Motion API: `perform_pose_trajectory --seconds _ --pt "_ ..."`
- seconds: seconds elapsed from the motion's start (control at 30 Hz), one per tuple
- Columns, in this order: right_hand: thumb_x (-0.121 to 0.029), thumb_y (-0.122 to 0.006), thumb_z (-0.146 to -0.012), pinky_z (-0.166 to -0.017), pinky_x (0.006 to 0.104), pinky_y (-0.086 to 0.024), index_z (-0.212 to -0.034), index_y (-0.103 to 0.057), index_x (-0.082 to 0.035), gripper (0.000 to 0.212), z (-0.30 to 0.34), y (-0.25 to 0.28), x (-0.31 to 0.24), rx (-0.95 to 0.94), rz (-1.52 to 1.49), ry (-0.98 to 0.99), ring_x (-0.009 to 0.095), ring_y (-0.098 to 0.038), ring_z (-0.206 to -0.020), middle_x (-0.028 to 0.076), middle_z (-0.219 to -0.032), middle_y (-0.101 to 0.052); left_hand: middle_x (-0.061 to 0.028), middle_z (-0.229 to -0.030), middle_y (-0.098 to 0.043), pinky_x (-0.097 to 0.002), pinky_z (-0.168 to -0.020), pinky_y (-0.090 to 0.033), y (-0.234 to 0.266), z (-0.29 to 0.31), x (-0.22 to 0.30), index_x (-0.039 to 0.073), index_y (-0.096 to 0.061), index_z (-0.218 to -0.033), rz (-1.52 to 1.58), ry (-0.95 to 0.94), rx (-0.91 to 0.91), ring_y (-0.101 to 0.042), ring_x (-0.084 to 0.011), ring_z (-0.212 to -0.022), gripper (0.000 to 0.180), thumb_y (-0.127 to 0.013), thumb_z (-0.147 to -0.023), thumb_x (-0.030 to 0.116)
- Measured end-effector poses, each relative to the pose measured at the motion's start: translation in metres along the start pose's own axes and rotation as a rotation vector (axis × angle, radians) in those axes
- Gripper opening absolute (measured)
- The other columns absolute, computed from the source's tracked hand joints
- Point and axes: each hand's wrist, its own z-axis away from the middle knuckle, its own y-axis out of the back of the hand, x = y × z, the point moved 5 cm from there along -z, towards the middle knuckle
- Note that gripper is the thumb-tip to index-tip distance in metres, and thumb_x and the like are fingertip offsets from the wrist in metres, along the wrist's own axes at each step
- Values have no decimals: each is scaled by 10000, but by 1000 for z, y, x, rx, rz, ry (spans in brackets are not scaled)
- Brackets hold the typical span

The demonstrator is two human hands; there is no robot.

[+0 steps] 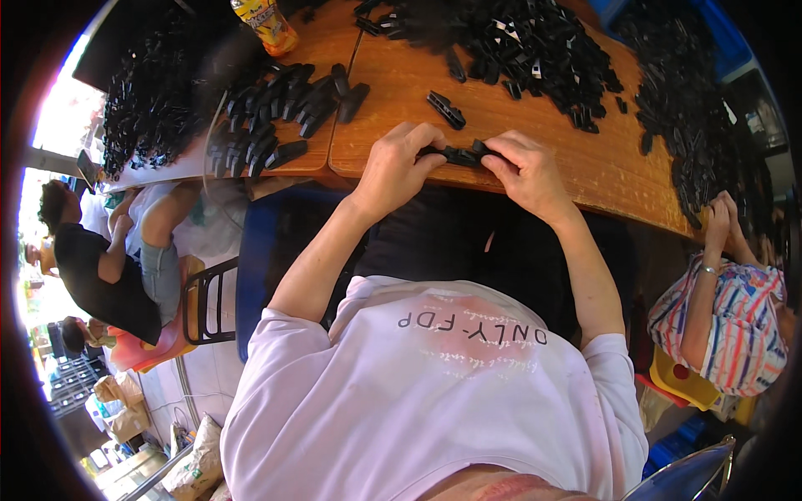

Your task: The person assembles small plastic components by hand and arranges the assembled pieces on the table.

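Over the near edge of the wooden table [376, 92], my left hand [396, 167] pinches one end of a slim black plastic piece [459, 156]. The fingers of my right hand [528, 171] are closed at its other end, where a small black part sticks up. My fingertips hide both ends, so I cannot tell whether it is one part or two joined. Just beyond my hands a single elongated black plastic part [445, 109] lies by itself on the wood.
Loose black parts form a large heap [543, 54] at the back right. Rows of similar pieces [280, 108] lie to the left, beside another heap [159, 100]. An orange bottle [266, 27] stands behind them. People sit on the left [109, 259] and right [723, 317].
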Motion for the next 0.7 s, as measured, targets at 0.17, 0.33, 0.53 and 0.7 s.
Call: perform_pose_trajectory --seconds 0.17,0.33,0.53,0.7 --pt "-49 -784 -891 -764 443 -531 -1030 -739 9 158 -2 0 2 -47 18 91 365 -668 -871 150 -940 -694 -158 -972 -723 -434 -804 -564 -2 -8 -7 47 -706 -1045 94 34 -52 -710 -364 -922 250 -834 -830 40" --pt "-23 -793 -854 -766 454 -529 -992 -733 17 156 -2 1 -1 -54 39 151 362 -663 -896 147 -948 -694 -108 -1027 -738 -345 -805 -591 -4 -9 -9 31 -759 -1048 33 47 -78 -728 -248 -960 234 -833 -828 4" --pt "-23 -843 -806 -721 412 -522 -890 -706 9 164 -20 -30 -9 -33 263 320 318 -651 -852 117 -886 -663 -133 -960 -734 -415 -800 -571 -4 -13 -10 56 -732 -1007 97 48 -12 -723 -325 -915 218 -828 -815 15" --pt "-121 -852 -878 -730 387 -552 -931 -737 -5 172 -24 -21 7 75 81 230 294 -678 -841 104 -937 -698 -136 -961 -731 -478 -854 -535 23 0 -12 61 -718 -1020 -150 36 21 -687 -385 -963 214 -803 -824 67"
